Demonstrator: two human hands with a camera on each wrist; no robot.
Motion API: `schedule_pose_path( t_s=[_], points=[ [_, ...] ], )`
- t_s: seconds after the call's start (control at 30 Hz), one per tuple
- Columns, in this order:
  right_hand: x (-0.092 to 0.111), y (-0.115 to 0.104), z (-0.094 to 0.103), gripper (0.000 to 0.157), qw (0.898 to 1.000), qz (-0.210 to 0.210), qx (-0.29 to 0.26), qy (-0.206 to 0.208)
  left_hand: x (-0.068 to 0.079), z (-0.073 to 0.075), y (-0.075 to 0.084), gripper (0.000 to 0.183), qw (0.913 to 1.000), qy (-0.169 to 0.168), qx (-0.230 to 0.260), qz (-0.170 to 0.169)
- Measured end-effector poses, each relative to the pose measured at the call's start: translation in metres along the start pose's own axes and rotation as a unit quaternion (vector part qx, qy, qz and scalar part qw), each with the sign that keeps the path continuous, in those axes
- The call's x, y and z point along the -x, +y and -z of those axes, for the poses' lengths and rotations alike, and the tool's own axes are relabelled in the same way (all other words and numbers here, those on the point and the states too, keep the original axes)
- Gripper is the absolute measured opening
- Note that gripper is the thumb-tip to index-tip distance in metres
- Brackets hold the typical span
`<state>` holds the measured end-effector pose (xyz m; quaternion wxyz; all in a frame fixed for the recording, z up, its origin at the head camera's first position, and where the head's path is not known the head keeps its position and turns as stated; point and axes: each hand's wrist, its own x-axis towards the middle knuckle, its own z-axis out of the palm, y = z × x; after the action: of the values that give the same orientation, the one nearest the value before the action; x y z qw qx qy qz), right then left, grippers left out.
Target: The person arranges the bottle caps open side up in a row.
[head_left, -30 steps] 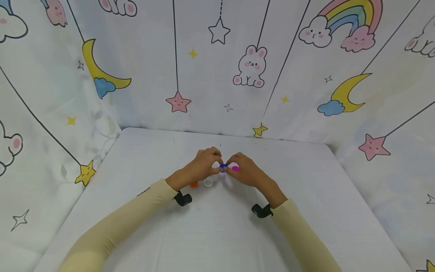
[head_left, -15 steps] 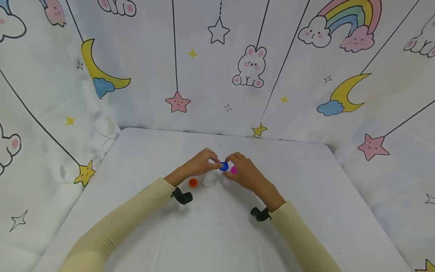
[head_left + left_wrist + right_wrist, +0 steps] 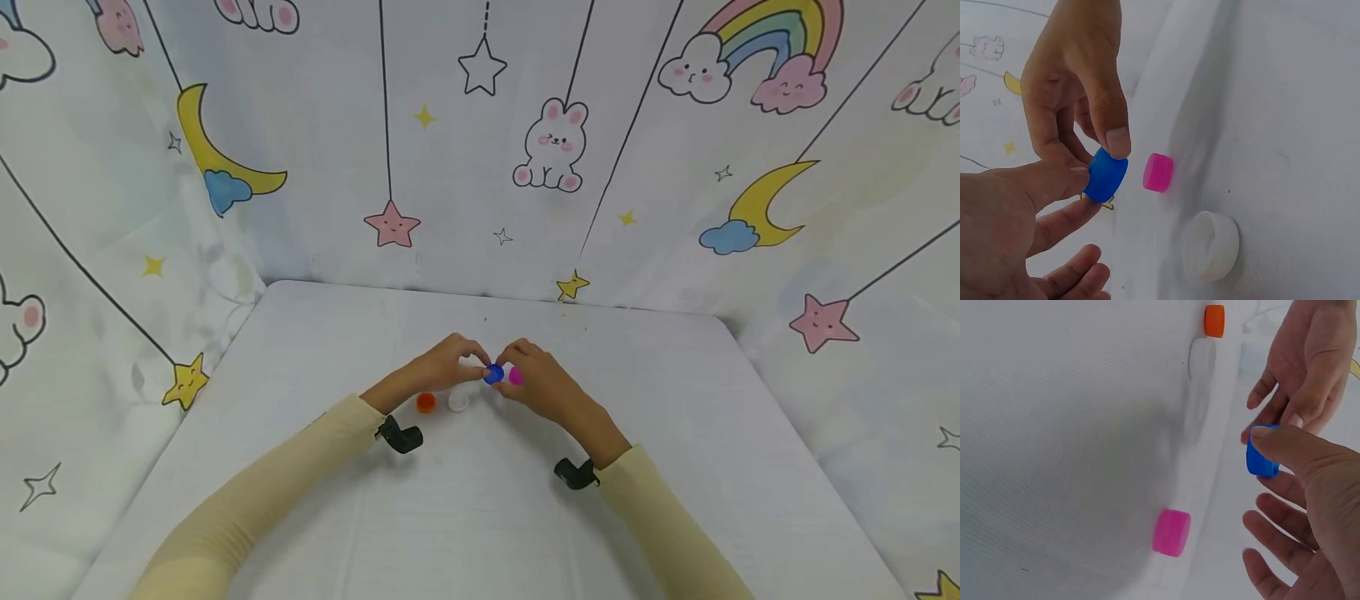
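Observation:
A blue bottle cap point(image 3: 493, 374) is held up off the table between both hands. My left hand point(image 3: 442, 363) pinches it from the left with thumb and forefinger, the other fingers loose. From the right, my right hand point(image 3: 542, 379) holds the same cap, its thumb point(image 3: 1285, 442) lying on the near side. The left wrist view shows the blue cap point(image 3: 1107, 176) with fingers of both hands on it. Close by the right fingers, a pink cap point(image 3: 515, 376) stands on the table, partly hidden in the head view.
A white cap point(image 3: 458, 403) and an orange cap point(image 3: 426, 403) stand side by side below the left hand. White cloth covers the table point(image 3: 480, 517). A printed curtain point(image 3: 315, 125) with moons, stars and rabbits rises behind and at both sides.
The blue cap has been turned between the fingers, showing more of its round face, and now sits slightly lower than half a second ago. The left hand shifted slightly; the other caps stayed put.

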<state>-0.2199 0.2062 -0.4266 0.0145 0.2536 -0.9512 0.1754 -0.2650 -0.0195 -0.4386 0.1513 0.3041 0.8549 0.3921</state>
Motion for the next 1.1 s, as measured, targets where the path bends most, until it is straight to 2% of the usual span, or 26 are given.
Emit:
schedule_pose_path(
  t_s=[0.07, 0.17, 0.4, 0.63, 0.8, 1.1],
  points=[
    [0.0, 0.0, 0.0, 0.038, 1.0, -0.003, -0.007, -0.006, 0.001, -0.002, 0.0, 0.026, 0.9998, 0.004, -0.014, -0.011],
    [0.001, 0.0, 0.001, 0.035, 1.0, -0.007, -0.02, -0.019, 0.003, -0.005, 0.001, 0.026, 0.9995, 0.002, -0.031, -0.01],
    [0.001, 0.003, -0.003, 0.026, 0.998, -0.01, -0.027, -0.056, 0.005, -0.013, 0.004, 0.029, 0.9965, -0.021, -0.081, -0.01],
    [0.002, 0.003, -0.012, 0.027, 0.998, -0.004, -0.01, -0.065, 0.005, -0.023, 0.004, 0.028, 0.9851, -0.022, -0.17, -0.015],
    [0.004, 0.002, -0.018, 0.03, 0.997, -0.001, 0.014, -0.072, 0.009, -0.03, 0.004, 0.03, 0.9767, -0.016, -0.211, -0.035],
    [0.006, -0.003, -0.021, 0.031, 0.997, 0.005, 0.025, -0.073, 0.012, -0.033, 0.005, 0.028, 0.9729, -0.017, -0.228, -0.038]
  ],
)
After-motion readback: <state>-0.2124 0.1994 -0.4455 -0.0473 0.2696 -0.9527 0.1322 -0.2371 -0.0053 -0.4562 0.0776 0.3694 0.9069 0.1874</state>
